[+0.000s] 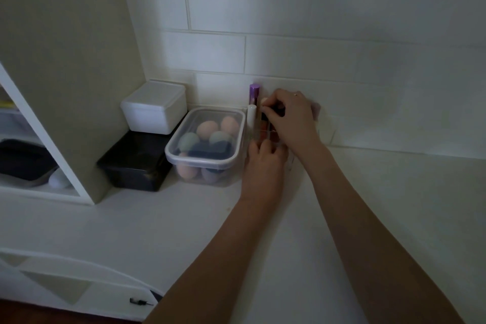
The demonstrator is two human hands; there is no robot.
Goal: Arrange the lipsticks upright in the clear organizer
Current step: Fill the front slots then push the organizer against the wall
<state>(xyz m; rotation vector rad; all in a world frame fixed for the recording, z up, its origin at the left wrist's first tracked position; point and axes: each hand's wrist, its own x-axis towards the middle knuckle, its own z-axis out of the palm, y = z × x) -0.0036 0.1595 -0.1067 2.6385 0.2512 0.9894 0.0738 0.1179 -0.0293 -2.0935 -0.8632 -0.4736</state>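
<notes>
The clear organizer point(290, 159) stands against the tiled wall on the white counter, mostly hidden by my hands. A purple-capped lipstick point(254, 93) and a white tube point(251, 117) stand upright at its left side. Reddish lipsticks point(264, 129) stand in the middle. My right hand point(292, 118) reaches over the organizer and pinches the top of a dark lipstick point(263, 115) standing among them. My left hand point(264, 163) rests against the organizer's front wall, fingers curled on it.
A lidded clear tub point(205, 144) of makeup sponges sits just left of the organizer. A black bin point(134, 163) with a white box point(153, 108) on top lies further left, beside a shelf unit point(65, 87). White counter spreads to the right and front.
</notes>
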